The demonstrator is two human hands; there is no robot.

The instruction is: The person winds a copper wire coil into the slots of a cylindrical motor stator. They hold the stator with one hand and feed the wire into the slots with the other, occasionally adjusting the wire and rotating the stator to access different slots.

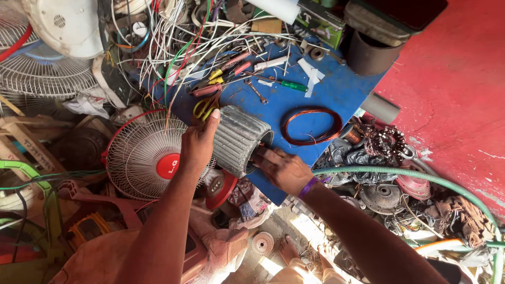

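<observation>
A ribbed grey metal motor housing (236, 138) lies on its side at the near edge of a blue table (342, 89). My left hand (197, 143) grips its closed end, thumb up along the ribs. My right hand (281, 168), with a purple wristband, has its fingers at the housing's open end, reaching into the bore. A loose coil of copper wire (311, 126) lies on the table just right of the housing.
Yellow-handled scissors (205, 107), a wrench (256, 92), a green screwdriver (292, 85) and tangled wires (179, 37) lie on the table's far part. A red-hubbed fan (144, 155) stands left, a green hose (421, 179) and motor parts right. A red floor (457, 79) lies beyond.
</observation>
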